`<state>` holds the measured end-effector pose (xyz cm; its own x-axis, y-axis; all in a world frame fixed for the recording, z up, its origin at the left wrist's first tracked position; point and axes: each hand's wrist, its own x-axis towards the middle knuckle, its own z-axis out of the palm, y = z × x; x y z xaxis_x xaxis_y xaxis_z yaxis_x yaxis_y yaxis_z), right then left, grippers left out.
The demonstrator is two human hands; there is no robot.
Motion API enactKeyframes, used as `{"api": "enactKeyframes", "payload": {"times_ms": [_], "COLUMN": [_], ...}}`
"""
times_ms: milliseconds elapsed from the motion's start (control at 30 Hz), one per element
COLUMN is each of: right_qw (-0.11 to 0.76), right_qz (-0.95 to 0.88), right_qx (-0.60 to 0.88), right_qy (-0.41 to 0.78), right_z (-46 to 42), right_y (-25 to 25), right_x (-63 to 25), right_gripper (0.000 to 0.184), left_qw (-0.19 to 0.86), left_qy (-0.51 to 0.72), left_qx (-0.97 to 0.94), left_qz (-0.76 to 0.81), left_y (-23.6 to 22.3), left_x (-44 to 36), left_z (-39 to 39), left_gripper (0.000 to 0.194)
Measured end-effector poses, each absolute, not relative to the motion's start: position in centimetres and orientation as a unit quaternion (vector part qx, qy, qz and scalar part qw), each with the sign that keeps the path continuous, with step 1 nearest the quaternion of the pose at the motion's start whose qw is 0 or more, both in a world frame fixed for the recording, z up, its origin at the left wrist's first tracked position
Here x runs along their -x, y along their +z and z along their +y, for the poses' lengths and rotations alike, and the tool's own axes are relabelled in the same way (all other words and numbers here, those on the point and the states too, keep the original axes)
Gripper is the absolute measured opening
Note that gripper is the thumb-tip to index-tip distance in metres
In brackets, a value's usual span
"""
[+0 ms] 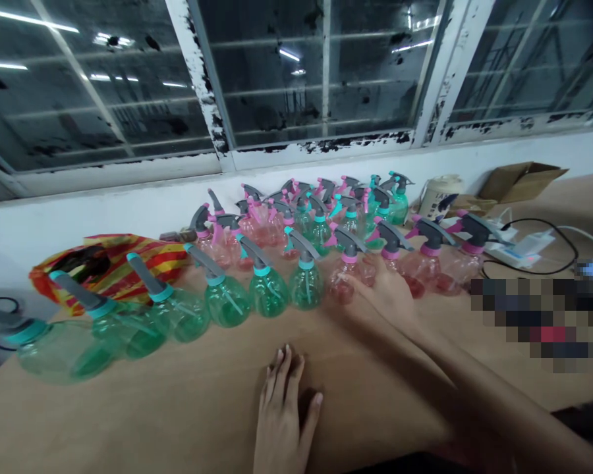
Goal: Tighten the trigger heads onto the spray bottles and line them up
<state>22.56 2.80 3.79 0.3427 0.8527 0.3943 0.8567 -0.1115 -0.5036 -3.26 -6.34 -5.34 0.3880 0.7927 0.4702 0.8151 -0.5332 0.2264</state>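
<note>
A row of spray bottles crosses the table: green ones with teal collars, such as this green spray bottle (pixel 269 293), on the left, and pink ones on the right. My right hand (pixel 388 289) reaches up to the leftmost pink spray bottle (pixel 340 289) of the front row, its thumb along the lower side and its fingers closed around the right side, partly hidden. The bottle stands upright on the table. My left hand (pixel 286 408) lies palm down on the wooden table (pixel 202 408), fingers stretched out, holding nothing, in front of the green bottles.
Behind the row stands a cluster of pink and green spray bottles (pixel 321 227) by the wall. A striped red-yellow bag (pixel 133 263) lies at left. A white cup (pixel 439 196), an open cardboard box (pixel 521 181) and a power strip with cables (pixel 524 250) are at right.
</note>
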Motion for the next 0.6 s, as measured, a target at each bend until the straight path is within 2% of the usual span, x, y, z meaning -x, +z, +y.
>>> {"api": "enactKeyframes", "payload": {"times_ms": [233,367,600], "right_qw": [0.371,0.383,0.394], "right_qz": [-0.582,-0.571,-0.560], "right_qx": [0.723,0.726,0.729], "right_qy": [0.004,0.001,-0.011], "right_z": [4.1,4.0,4.1], "right_y": [2.9,2.8,2.7], "right_x": [-22.6,-22.4,-22.2], "right_gripper": [0.074,0.080,0.076], "left_qw": [0.015,0.010,0.024], "left_qy": [-0.263,-0.257,-0.251], "left_qx": [0.838,0.838,0.841], "left_qz": [-0.478,-0.482,-0.479], "left_y": [-5.3,-5.2,-5.0], "left_x": [3.4,3.4,3.5], "left_z": [-6.4,-6.4,-6.4], "left_gripper": [0.056,0.054,0.052]}}
